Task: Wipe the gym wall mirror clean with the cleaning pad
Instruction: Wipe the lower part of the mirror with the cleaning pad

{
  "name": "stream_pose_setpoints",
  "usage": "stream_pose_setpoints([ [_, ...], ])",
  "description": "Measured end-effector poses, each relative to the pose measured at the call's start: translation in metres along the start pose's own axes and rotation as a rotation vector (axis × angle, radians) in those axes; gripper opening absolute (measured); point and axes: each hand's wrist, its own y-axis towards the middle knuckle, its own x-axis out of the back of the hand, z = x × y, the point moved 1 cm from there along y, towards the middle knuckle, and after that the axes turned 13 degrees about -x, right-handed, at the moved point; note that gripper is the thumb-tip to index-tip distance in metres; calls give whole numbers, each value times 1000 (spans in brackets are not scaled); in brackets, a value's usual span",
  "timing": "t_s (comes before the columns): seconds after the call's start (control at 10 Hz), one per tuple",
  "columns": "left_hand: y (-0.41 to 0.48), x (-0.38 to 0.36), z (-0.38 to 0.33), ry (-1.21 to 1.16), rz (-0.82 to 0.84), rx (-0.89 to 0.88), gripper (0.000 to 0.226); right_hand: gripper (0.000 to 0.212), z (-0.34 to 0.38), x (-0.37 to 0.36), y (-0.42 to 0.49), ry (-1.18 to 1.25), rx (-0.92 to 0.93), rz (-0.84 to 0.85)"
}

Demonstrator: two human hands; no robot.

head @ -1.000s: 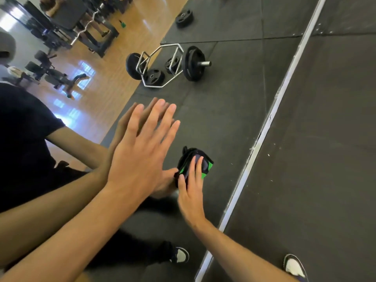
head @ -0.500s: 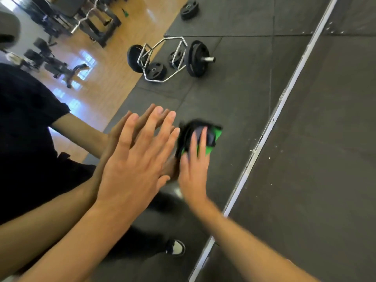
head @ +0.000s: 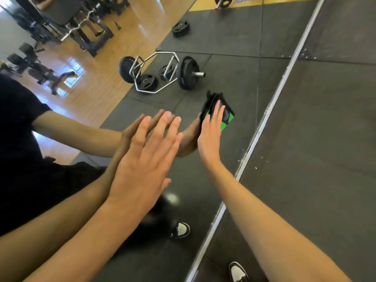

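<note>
pad pinned under right hand

the right hand (head: pixel 209 137), fingers straight, presses the black-and-green cleaning pad (head: pixel 220 112) flat against the mirror (head: pixel 234 47), pad under its fingertips. the left hand (head: pixel 142 161) rests spread wide on the glass, beside it.

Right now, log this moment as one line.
left hand: flat on mirror | right hand: pressing cleaning pad on mirror | stage: wiping

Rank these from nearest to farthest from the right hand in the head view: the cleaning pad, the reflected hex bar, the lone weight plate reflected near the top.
1. cleaning pad: under the right hand, its fingers pressing it against the mirror.
2. hex bar: reflected up and to the left.
3. lone weight plate: reflected higher still, near the wooden floor's edge.
</note>
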Motion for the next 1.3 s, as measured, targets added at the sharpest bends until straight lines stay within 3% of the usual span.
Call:
stream_pose_setpoints([
  [0.1, 2, -2, 0, 17, -27, 21, 109, 57, -45, -22, -112, 3, 21, 154],
  [0.2, 0, -9, -6, 14, -54, 19, 106, 58, -65, -18, -139, -57, 22, 175],
  [0.4, 2, -12, -3, 28, -54, 62, 114, 53, -21, 13, 79, -315, 212, -107],
  [0.5, 1, -11, 2, 20, -64, 81, 112, 60, -15, 17, 87, -238, 126, -54],
  [0.6, 1, -8, 0, 51, -32, 92, 114, 68, -39, 10, -11, -111, 69, 118],
  [0.7, 0, -6, -5, 72, -33, 78, 114, 62, -54, 17, -91, -52, -46, 365],
  [0.9, 3, -5, 1, 16, -29, 58, 114, 60, -11, 20, 40, 1, -87, 66],
  [1.0, 2, -5, 0, 14, -18, 57, 116, 58, 6, 15, 57, 35, -82, 2],
  [1.1, 2, -5, -3, 31, -30, 63, 114, 68, -26, 3, -6, -70, 22, 56],
  [1.2, 1, -6, -4, 57, -24, 58, 113, 61, -47, 4, -90, -68, -91, 269],
  [1.3, 1, -6, -2, 53, -41, 72, 114, 56, -38, 10, -58, -54, -6, 241],
])
